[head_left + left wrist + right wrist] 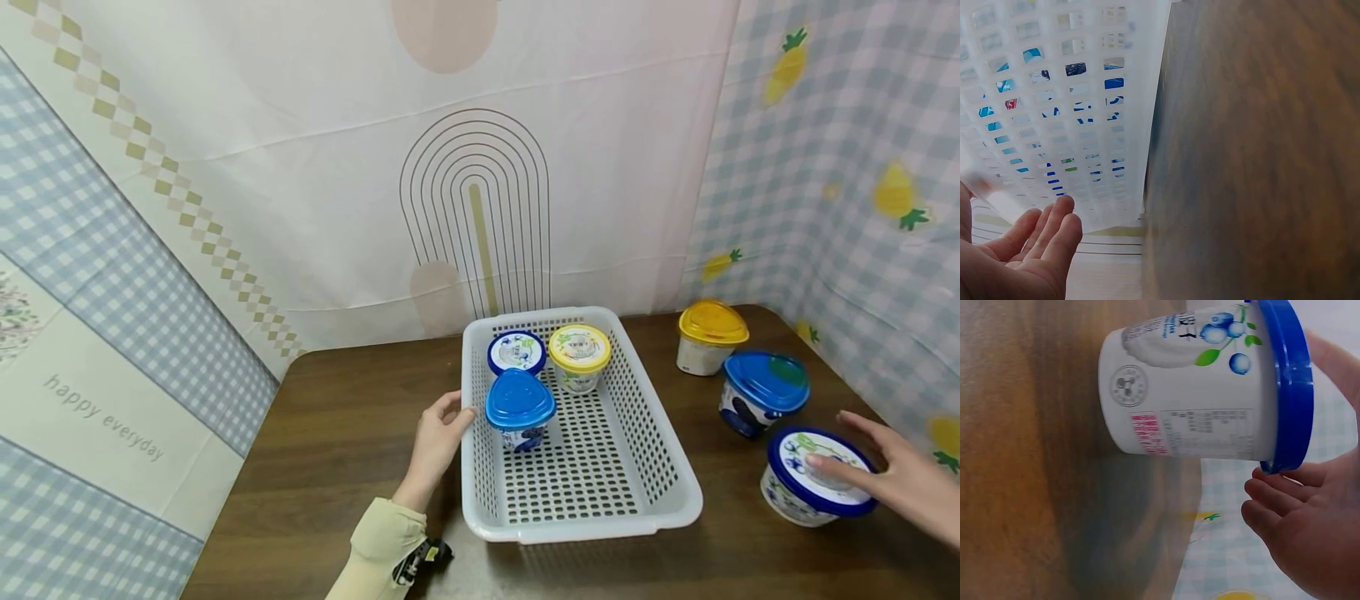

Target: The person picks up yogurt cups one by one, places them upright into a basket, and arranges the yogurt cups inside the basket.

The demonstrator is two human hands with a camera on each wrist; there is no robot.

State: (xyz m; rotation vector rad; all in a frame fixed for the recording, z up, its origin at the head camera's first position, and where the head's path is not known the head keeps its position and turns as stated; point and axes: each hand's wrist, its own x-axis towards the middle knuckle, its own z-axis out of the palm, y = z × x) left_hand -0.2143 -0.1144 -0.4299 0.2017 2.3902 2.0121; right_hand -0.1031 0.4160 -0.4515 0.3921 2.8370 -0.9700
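Observation:
My left hand (438, 437) holds the left side of a white plastic basket (581, 531), its thumb at the rim and its fingers outside the perforated wall (1094, 37). Three lidded tubs stand inside: a dark-blue-lidded tub (516, 352), a yellow-lidded tub (579, 350) and a bright-blue-lidded tub (521, 408). To the right of the basket, my right hand (892, 471) hovers around a blueberry-printed yogurt tub (813, 475) with a dark blue lid (1294, 387). Its thumb reaches over the lid while the other fingers (1266, 500) spread loosely beside it.
Behind that tub on the brown table (360, 400) stand another blue-lidded tub (763, 392) and a yellow-lidded tub (711, 336). Patterned cloth (600, 167) hangs along the back and both sides. A black strap device (420, 560) sits on the left sleeve.

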